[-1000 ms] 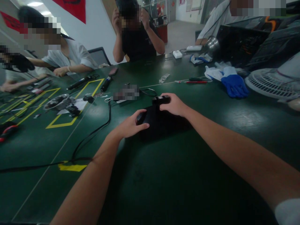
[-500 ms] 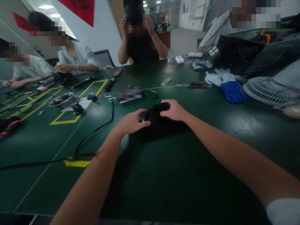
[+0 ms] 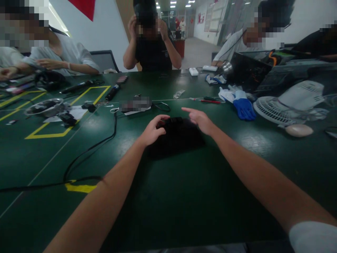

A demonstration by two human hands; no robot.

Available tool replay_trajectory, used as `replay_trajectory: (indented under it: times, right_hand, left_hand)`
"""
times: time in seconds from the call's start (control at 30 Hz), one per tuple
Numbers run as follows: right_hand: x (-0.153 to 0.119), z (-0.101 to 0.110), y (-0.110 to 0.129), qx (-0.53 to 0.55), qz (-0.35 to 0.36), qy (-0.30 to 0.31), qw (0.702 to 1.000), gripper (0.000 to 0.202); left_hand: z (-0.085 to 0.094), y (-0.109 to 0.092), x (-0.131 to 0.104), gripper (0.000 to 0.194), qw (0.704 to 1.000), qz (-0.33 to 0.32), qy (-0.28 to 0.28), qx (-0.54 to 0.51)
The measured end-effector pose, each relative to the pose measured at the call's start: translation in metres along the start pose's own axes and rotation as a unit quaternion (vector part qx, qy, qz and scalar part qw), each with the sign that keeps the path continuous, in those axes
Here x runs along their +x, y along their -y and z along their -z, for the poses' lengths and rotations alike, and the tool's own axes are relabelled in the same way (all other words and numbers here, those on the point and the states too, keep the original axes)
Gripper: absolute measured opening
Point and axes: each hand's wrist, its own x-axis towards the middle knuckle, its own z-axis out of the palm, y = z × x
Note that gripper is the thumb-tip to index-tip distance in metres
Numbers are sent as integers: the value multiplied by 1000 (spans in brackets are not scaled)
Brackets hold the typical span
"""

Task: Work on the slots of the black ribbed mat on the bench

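Note:
A small black block (image 3: 176,120) sits at the back edge of a flat black item (image 3: 179,140), perhaps a pouch or pad, on the green table (image 3: 168,196). My left hand (image 3: 155,130) curves round the block's left end, thumb in front and fingers behind. Its inner side is partly hidden in dark shade. To the right of the block, my right hand (image 3: 201,121) is held off it, index finger stretched out to the left and the other fingers loosely bent, with nothing in them.
Ahead lies a blurred-out device (image 3: 135,104) with a cable. Blue-and-white gloves (image 3: 243,107) and a white fan cover (image 3: 271,105) are at right. A black cable (image 3: 89,151) runs along the left, near yellow tape (image 3: 81,188). Other people sit around the table.
My right hand has let go of the black block and moved right, its index finger now stretched out. My left hand has shifted from a shiny dark part to the block's end. The view has turned right.

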Motion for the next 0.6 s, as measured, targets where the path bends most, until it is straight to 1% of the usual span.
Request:
replay_trajectory:
  times: [0.07, 0.1, 0.13, 0.2, 0.3, 0.43, 0.6]
  right_hand:
    - [-2, 5, -9, -16, -26, -70, 997, 70]
    - [-2, 5, -12, -37, -42, -91, 994, 67]
    - [-2, 4, -14, -64, -59, -96, 992, 63]
    - [-2, -2, -16, -130, -80, -75, 986, 54]
    - [-2, -12, -16, -203, -86, -36, 975, 48]
    - [0, -14, -16, -230, -92, -28, 969, 44]
    - [4, -13, -10, -252, -119, -15, 960, 39]
  left_hand:
    - [-1, 0, -3, 68, 1000, -10, -4, -8]
    - [-2, 0, -4, 66, 1000, -15, -14, -15]
    - [-2, -1, -5, 63, 999, -19, -25, -22]
    - [-5, -2, -6, 59, 998, -23, -49, -27]
    - [-8, -5, -5, 56, 997, -19, -71, 1]
    - [-10, -7, -2, 49, 998, -4, -66, 7]
    - [-6, -9, 1, 43, 999, 2, -52, -8]
